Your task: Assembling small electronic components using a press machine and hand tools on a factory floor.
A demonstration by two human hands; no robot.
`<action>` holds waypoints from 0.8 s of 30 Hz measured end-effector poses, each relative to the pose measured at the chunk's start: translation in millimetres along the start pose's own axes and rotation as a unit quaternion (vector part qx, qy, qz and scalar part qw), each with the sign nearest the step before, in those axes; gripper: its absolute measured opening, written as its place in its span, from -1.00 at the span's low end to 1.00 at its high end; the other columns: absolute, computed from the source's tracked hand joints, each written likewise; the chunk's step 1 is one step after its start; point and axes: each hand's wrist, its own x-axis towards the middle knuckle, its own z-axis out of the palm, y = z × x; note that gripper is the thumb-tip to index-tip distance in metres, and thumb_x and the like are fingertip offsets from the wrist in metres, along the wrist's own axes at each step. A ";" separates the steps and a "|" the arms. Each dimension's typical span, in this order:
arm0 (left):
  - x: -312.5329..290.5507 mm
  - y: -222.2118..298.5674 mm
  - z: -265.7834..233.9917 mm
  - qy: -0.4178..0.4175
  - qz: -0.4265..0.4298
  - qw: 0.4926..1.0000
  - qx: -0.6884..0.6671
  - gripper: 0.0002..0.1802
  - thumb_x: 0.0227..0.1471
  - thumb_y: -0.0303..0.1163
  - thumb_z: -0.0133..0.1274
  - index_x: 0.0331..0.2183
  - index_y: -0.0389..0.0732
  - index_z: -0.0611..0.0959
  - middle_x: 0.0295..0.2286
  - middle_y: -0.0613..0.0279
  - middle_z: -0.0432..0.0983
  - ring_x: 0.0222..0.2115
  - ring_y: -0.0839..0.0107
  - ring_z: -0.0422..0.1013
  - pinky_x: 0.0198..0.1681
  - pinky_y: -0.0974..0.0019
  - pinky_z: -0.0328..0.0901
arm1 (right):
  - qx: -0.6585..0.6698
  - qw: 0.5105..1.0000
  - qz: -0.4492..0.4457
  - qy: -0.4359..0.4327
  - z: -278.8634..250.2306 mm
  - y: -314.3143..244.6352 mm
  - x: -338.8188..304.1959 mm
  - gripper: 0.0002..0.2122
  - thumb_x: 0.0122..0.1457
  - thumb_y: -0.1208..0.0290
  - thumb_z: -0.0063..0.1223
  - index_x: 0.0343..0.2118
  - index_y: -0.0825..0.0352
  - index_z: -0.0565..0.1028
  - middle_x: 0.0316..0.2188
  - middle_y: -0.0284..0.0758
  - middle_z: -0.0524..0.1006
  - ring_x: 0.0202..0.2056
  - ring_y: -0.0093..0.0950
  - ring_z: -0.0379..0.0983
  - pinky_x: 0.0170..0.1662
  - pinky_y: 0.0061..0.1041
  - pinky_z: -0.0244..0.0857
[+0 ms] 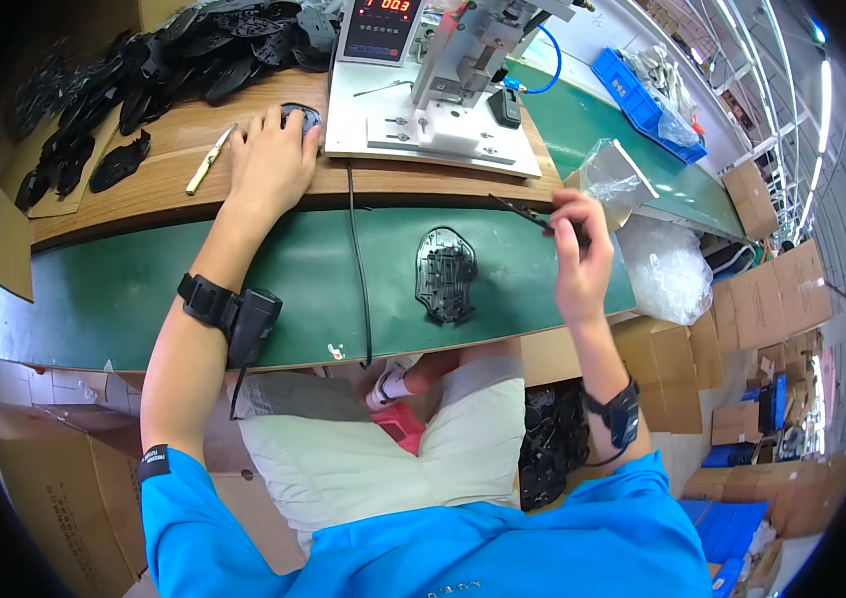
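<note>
My left hand [273, 164] reaches over the wooden board, its fingers curled over a dark rounded plastic part [301, 112] beside the white press base. The fingers hide most of that part. In my right hand [583, 244], raised over the right side of the green table, a thin black pair of tweezers [518, 208] is pinched, with its tip toward the left. Between my hands a black plastic shell [446, 276] with ribbed inner detail lies on the green tabletop [293, 244]. A cream-handled craft knife [210, 161] rests on the board left of my left hand.
A bench press [453, 70] with a red-digit control box [379, 30] stands on a white base [343, 140]. Black shells [213, 60] are heaped at the far left. A black cable [357, 269] crosses the table. A blue bin [642, 100] and plastic bags [664, 271] are at right.
</note>
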 end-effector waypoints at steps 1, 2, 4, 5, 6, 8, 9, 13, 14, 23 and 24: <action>-0.6 1.1 1.6 0.001 0.001 1.000 -0.007 -0.57 0.31 -0.10 -0.08 -0.01 -0.24 0.58 -0.03 -0.02 0.47 0.04 -0.03 0.37 0.16 -0.14 0.17 | 0.005 1.000 0.002 0.000 -2.6 4.6 10.9 -0.78 0.22 0.45 0.05 -0.13 0.45 0.46 -0.02 -0.15 0.48 0.06 -0.35 0.41 0.12 -0.39 0.25; -2.0 0.2 3.4 0.002 -0.001 1.000 -0.007 -0.57 0.31 -0.10 -0.08 -0.01 -0.24 0.58 -0.03 -0.02 0.47 0.04 -0.03 0.37 0.16 -0.14 0.17 | 0.013 1.000 0.003 -0.002 -2.9 9.7 22.5 -0.73 0.20 0.50 0.05 -0.05 0.45 0.43 0.02 -0.16 0.45 0.07 -0.36 0.40 0.13 -0.39 0.27; -2.6 -0.5 6.6 0.008 -0.001 1.000 -0.010 -0.58 0.30 -0.09 -0.10 -0.06 -0.20 0.60 -0.05 -0.03 0.48 0.06 -0.02 0.36 0.17 -0.30 0.13 | 0.112 0.991 0.075 0.019 -1.0 21.1 45.8 -0.53 0.15 0.62 0.04 0.14 0.42 0.27 0.13 -0.18 0.36 0.12 -0.37 0.39 0.14 -0.43 0.29; -2.7 0.7 6.5 0.009 -0.002 1.000 -0.012 -0.58 0.30 -0.09 -0.10 -0.06 -0.20 0.60 -0.05 -0.03 0.48 0.06 -0.02 0.36 0.17 -0.30 0.13 | 0.146 0.982 0.111 0.038 -0.3 28.4 59.4 -0.41 0.12 0.70 0.02 0.24 0.38 0.15 0.20 -0.16 0.27 0.15 -0.37 0.39 0.14 -0.47 0.31; -2.5 1.9 4.0 0.003 -0.006 1.000 -0.019 -0.58 0.30 -0.09 -0.09 -0.05 -0.20 0.60 -0.05 -0.02 0.48 0.06 -0.02 0.36 0.18 -0.30 0.13 | 0.164 0.978 0.122 0.046 0.2 32.3 72.7 -0.38 0.13 0.71 0.02 0.27 0.38 0.11 0.21 -0.13 0.24 0.15 -0.35 0.41 0.14 -0.45 0.34; -3.1 5.3 1.1 -0.003 -0.013 1.000 -0.025 -0.59 0.29 -0.09 -0.08 -0.05 -0.20 0.60 -0.05 -0.02 0.48 0.06 -0.01 0.36 0.19 -0.30 0.13 | 0.147 0.982 0.107 0.050 1.8 41.8 97.1 -0.36 0.14 0.70 0.04 0.29 0.38 0.09 0.22 -0.12 0.24 0.14 -0.34 0.43 0.12 -0.44 0.38; -5.5 4.2 0.9 0.002 -0.011 1.000 -0.015 -0.59 0.30 -0.11 -0.08 -0.05 -0.21 0.59 -0.04 -0.02 0.47 0.05 -0.01 0.36 0.18 -0.23 0.14 | 0.118 0.988 0.088 0.045 6.4 40.2 108.2 -0.34 0.15 0.70 0.06 0.31 0.36 0.08 0.24 -0.11 0.23 0.09 -0.35 0.46 0.09 -0.46 0.40; -6.6 1.3 0.5 0.013 -0.004 1.000 -0.011 -0.62 0.30 -0.13 -0.06 -0.06 -0.22 0.58 -0.05 -0.02 0.47 0.03 0.01 0.37 0.14 -0.17 0.17 | 0.047 0.998 0.047 0.023 5.4 46.1 156.3 -0.35 0.19 0.63 0.16 0.30 0.31 0.11 0.24 -0.14 0.26 -0.03 -0.45 0.49 0.00 -0.53 0.40; -2.3 4.7 -0.5 0.014 0.002 1.000 -0.012 -0.62 0.30 -0.13 -0.06 -0.06 -0.21 0.58 -0.06 -0.01 0.47 0.03 0.02 0.37 0.13 -0.17 0.17 | 0.087 0.995 0.044 0.018 -0.6 64.7 168.8 -0.41 0.22 0.63 0.16 0.28 0.33 0.18 0.13 -0.17 0.40 -0.05 -0.49 0.49 0.01 -0.57 0.38; -3.4 7.2 -0.9 0.021 -0.010 1.000 -0.005 -0.62 0.28 -0.13 -0.05 -0.06 -0.21 0.58 -0.05 -0.02 0.47 0.05 0.04 0.37 0.16 -0.20 0.15 | 0.236 0.947 0.208 -0.063 5.3 144.0 209.0 -0.65 0.31 0.52 0.13 0.15 0.35 0.45 -0.07 -0.32 0.55 -0.10 -0.59 0.49 -0.01 -0.61 0.41; -1.8 8.8 -2.9 0.007 -0.009 1.000 -0.012 -0.62 0.28 -0.13 -0.05 -0.05 -0.22 0.58 -0.05 -0.03 0.47 0.05 0.04 0.37 0.16 -0.20 0.15 | 0.235 0.947 0.209 -0.063 5.0 152.4 211.5 -0.65 0.31 0.52 0.13 0.15 0.35 0.45 -0.07 -0.32 0.55 -0.10 -0.59 0.49 -0.01 -0.61 0.41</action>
